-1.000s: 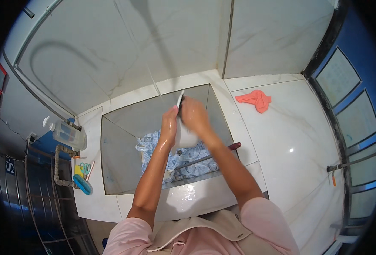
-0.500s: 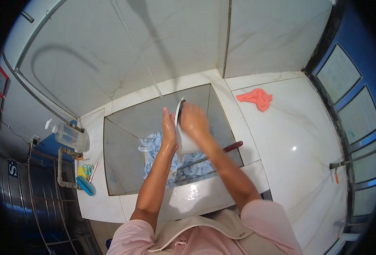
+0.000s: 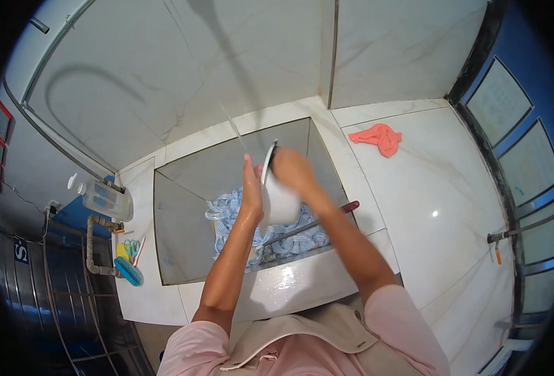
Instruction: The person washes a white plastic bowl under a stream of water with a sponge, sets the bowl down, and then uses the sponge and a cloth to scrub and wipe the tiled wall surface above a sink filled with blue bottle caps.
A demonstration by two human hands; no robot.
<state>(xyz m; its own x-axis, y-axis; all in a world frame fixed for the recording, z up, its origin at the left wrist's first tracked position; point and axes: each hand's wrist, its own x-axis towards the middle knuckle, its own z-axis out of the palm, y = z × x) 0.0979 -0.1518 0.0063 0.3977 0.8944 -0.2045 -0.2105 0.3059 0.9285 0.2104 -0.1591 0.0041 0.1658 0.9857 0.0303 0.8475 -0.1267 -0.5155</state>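
Observation:
My left hand (image 3: 252, 191) holds a white bowl (image 3: 280, 207) tipped on its side, with its dark-edged rim facing up and left. The thumb points up beside the rim. Curled at the upper part of the bowl is my right hand (image 3: 294, 169), slightly blurred. Its fingertips are hidden, so whatever they hold, if anything, does not show. Both hands are over a grey-tiled sink (image 3: 183, 232). A thin stream of water (image 3: 232, 120) falls just beyond my left hand. Below the bowl lies a heap of blue-and-white striped cloth (image 3: 227, 210).
A rod with a dark red handle (image 3: 350, 207) leans across the sink's right edge. A coral cloth (image 3: 385, 140) lies on the white counter (image 3: 427, 250). Left of the sink stand a clear plastic jug (image 3: 109, 202), scissors (image 3: 133, 247) and a teal brush (image 3: 128, 272).
The bowl has turned, showing more of its white body. My right hand has shifted slightly to the right at its rim; my left hand keeps its hold.

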